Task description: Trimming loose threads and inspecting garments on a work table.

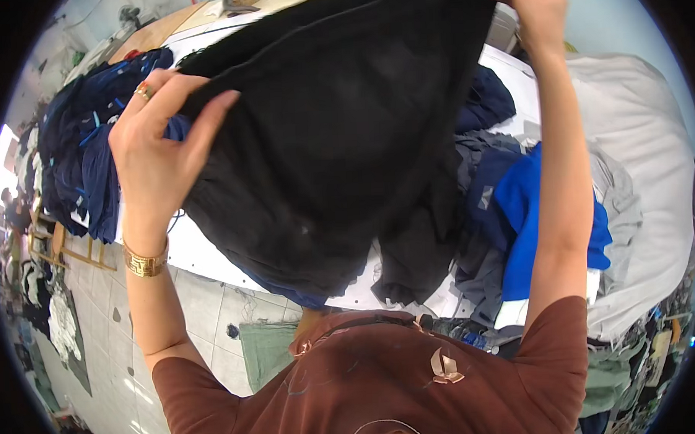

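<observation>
Stretched between my hands is a black garment point(344, 118), raised over the white table, its upper edge slanting up to the right. Its exact kind is hard to tell. At its left end my left hand point(161, 132), with a ring and a gold bracelet, grips the edge between thumb and fingers. My right hand point(539, 11) is closed on the upper right corner, higher up and partly cut off by the picture's top. Dark cloth point(421, 249) hangs or lies beneath the garment near the table's front edge; I cannot tell whether it belongs to it.
Navy garments point(92, 142) are heaped on the table's left end. To the right lie grey and navy clothes and a bright blue garment point(520, 219), beside a big pale cloth-covered bulk point(636, 153). A wooden stool point(65, 242) stands on the tiled floor point(197, 299) at left.
</observation>
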